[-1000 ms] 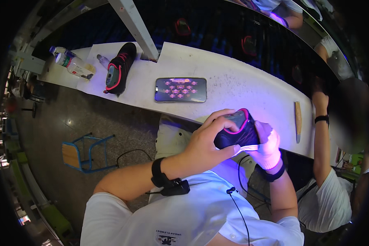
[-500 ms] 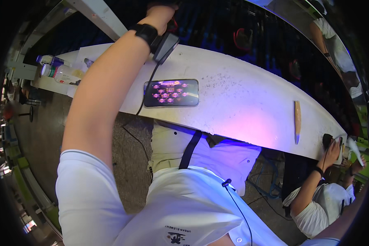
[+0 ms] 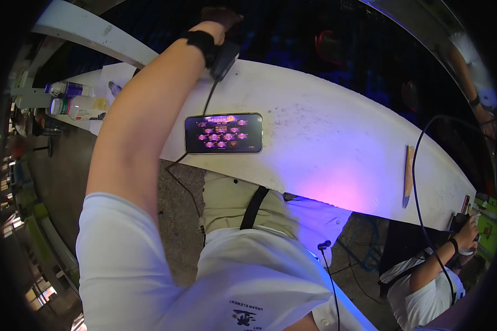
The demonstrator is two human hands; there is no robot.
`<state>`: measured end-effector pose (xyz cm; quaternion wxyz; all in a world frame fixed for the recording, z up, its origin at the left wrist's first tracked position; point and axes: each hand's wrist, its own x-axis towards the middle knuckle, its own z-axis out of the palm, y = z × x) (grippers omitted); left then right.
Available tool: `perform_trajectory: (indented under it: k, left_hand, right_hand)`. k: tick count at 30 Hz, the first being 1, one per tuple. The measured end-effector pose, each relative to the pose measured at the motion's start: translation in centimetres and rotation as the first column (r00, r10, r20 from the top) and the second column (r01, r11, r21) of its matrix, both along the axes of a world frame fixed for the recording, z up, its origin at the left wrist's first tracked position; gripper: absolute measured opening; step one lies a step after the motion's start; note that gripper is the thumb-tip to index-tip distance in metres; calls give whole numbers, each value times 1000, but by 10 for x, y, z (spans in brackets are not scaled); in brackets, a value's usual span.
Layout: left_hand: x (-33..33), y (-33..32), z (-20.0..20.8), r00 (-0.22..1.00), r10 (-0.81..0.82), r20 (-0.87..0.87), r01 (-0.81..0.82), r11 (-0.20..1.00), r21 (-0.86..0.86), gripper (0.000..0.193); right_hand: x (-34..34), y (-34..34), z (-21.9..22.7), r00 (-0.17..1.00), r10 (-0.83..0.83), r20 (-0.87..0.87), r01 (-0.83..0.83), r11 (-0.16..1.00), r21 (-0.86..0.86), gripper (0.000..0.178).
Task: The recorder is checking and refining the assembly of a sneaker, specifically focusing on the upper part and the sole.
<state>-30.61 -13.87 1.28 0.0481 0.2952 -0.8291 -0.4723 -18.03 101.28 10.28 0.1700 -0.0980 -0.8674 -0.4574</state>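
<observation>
My left arm reaches up and away over the white table. My left hand is beyond the table's far edge, in deep shade, so its fingers and anything in them cannot be made out. A black strap circles that wrist, with a dark box-shaped device and its cable. Below it on the table lies a phone with a lit screen, nearest to my left forearm. Only a shaded part of my right arm shows at the lower right; my right hand is out of view.
A knife with a wooden handle lies on the table. Two bottles lie at the left end. A co-worker's hand is at the right end; another person's arm shows far right. A black cable loops across the right.
The view has shifted slightly, and my left hand stays beyond the far edge. A cable has come into view on the right. The co-worker's hands have moved lower at the table's end.
</observation>
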Motion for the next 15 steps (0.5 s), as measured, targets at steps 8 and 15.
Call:
perform_trajectory:
  k: [8, 15]
  left_hand:
    - [194, 194, 73, 894, -349, -282, 421, 433, 797, 40]
    - [255, 234, 51, 772, -628, -96, 634, 752, 179, 43]
  right_hand:
    - [-137, -440, 182, 418, 751, -510, -908, 370, -198, 25]
    - [-107, -770, 237, -12, 937, -349, -960, -108, -257, 39]
